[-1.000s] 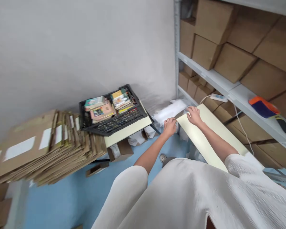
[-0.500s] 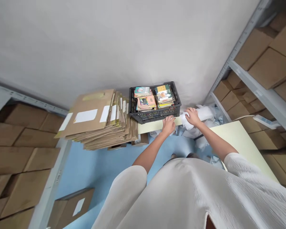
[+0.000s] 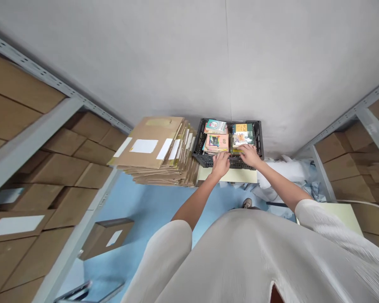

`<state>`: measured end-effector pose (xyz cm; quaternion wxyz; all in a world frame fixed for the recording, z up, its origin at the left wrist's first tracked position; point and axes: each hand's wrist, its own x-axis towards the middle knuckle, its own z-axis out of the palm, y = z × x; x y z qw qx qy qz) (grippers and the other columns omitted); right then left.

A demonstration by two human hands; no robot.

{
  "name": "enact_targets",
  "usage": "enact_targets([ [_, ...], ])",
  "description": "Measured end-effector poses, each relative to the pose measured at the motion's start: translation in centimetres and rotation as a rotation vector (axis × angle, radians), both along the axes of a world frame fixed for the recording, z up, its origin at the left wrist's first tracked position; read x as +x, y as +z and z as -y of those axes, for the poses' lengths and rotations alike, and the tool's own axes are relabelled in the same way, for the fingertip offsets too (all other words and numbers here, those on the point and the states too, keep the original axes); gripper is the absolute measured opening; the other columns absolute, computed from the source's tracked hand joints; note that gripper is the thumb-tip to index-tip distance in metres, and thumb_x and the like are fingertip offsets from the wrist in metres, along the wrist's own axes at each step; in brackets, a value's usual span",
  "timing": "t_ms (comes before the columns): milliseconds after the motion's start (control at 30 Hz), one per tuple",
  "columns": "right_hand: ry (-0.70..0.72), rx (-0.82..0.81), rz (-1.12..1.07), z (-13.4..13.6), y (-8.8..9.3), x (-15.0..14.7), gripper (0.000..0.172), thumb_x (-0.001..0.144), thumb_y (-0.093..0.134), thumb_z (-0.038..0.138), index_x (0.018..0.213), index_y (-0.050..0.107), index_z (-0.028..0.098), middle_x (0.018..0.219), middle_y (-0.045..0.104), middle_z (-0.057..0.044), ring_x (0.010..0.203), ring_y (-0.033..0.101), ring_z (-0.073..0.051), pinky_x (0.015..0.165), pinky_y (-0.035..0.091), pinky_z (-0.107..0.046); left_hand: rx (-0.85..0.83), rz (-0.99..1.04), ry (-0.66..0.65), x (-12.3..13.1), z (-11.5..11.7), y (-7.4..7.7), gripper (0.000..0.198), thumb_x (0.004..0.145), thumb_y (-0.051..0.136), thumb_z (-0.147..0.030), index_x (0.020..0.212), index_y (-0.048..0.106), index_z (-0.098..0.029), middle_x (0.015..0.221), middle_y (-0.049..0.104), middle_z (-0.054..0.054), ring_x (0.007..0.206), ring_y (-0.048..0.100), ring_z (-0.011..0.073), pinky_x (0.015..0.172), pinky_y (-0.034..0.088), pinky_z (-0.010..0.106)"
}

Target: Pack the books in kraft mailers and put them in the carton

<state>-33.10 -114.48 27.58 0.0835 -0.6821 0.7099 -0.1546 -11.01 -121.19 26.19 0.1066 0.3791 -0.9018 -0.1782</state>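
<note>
Since half a second ago the view is swinging left, and the hands are now standing at the black crate — before, the right hand was hanging to its right, over white wrapping.

In the head view, the left hand is resting at the crate's front rim, fingers partly open and curving forward, just beside the near edge of the left book stack. The right hand is reaching over the same rim, its fingers loosely spread and lying at the near end of the right book stack. Whether either hand is gripping anything, I cannot tell.

The crate is sitting directly ahead of both hands on a pale tabletop, whose front edge is showing just below them. Left of the left hand, a pile of flattened cardboard is crowding the crate's side. Beyond the hands, a grey wall is rising behind the crate — the room above the books is lying open. Nearer the body, blue floor is showing below the left forearm.
</note>
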Motion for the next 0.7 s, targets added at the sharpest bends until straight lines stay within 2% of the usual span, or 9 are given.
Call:
enact_targets([
  [167,0.147,0.030,0.034,5.2,-0.9,1.2,0.045,0.104,0.050,0.017,0.143,0.072,0.019,0.153,0.067,-0.018,0.136,0.057,-0.037,0.110,0.042,-0.049,0.006,0.025,0.125,0.6,4.0,-0.3,0.055,0.103,0.049,-0.017,0.156,0.062,-0.025,0.169,0.057,0.014,0.158,0.048,0.0337,0.129,0.034,0.052],
  [367,0.207,0.084,-0.002,9.4,-1.7,3.8,0.049,0.101,0.051,0.014,0.146,0.070,0.017,0.164,0.061,-0.019,0.149,0.054,-0.036,0.116,0.041,-0.051,0.006,0.031,0.113,1.3,8.1,-1.0,0.060,0.101,0.047,-0.012,0.159,0.062,-0.025,0.175,0.053,0.013,0.164,0.045,0.0317,0.133,0.030,0.055],
  [533,0.156,0.085,-0.061,10.7,-1.9,5.5,0.047,0.101,0.052,0.014,0.145,0.070,0.016,0.162,0.063,-0.021,0.146,0.056,-0.037,0.113,0.041,-0.050,0.005,0.042,0.058,2.4,10.7,-1.5,0.060,0.102,0.050,-0.013,0.160,0.061,-0.026,0.173,0.055,0.012,0.164,0.043,0.0315,0.134,0.027,0.055],
  [700,0.116,0.091,-0.115,10.3,-1.8,6.4,0.040,0.105,0.049,0.013,0.136,0.075,0.017,0.152,0.071,-0.020,0.137,0.065,-0.035,0.111,0.041,-0.046,-0.011,0.041,-0.038,3.6,11.8,-1.4,0.058,0.103,0.052,-0.010,0.157,0.065,-0.027,0.166,0.063,0.012,0.157,0.052,0.0315,0.130,0.032,0.051],
])
